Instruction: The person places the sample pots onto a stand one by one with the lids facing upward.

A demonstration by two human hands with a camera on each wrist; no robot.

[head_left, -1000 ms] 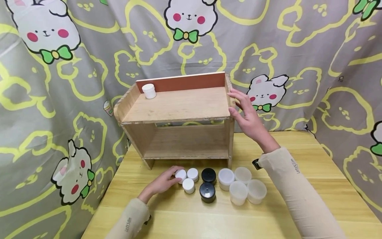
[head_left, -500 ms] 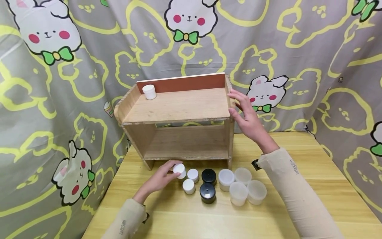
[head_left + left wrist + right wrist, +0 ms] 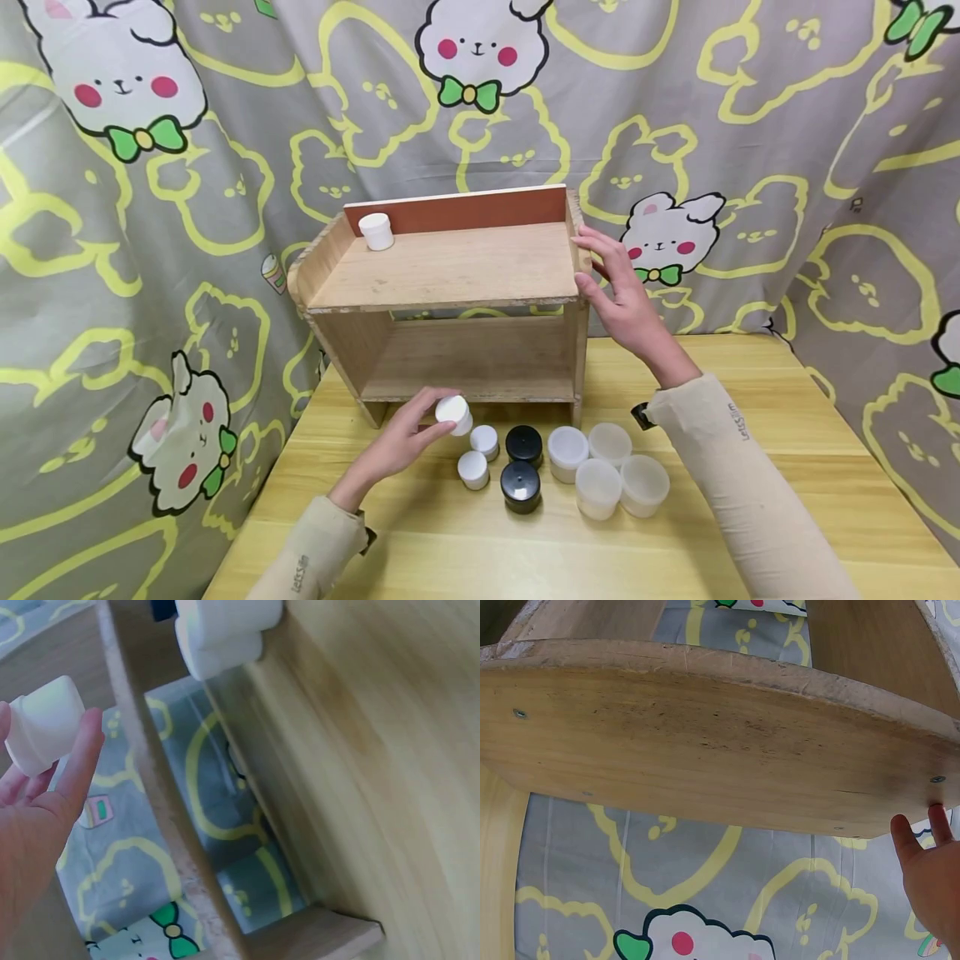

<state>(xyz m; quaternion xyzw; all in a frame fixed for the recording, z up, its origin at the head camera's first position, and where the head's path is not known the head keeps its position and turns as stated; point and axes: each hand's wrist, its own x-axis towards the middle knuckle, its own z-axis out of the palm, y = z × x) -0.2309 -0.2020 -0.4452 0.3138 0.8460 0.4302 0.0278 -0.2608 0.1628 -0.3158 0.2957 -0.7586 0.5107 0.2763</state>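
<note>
Head view: my left hand (image 3: 399, 440) pinches a white cylindrical plastic jar (image 3: 453, 415), newly raised, seemingly free to carry; splayed right hand (image 3: 628, 302) touches pale wooden shelf (image 3: 457, 262).

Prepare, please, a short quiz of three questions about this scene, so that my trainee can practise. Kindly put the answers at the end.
1. Count: how many black jars stand on the table?
2. Short answer: what do the fingers of the left hand hold?
3. True or false: the right hand is gripping one of the black jars.

Key:
1. Two.
2. A white lidded jar.
3. False; it rests on the side panel of the wooden shelf unit.
</note>
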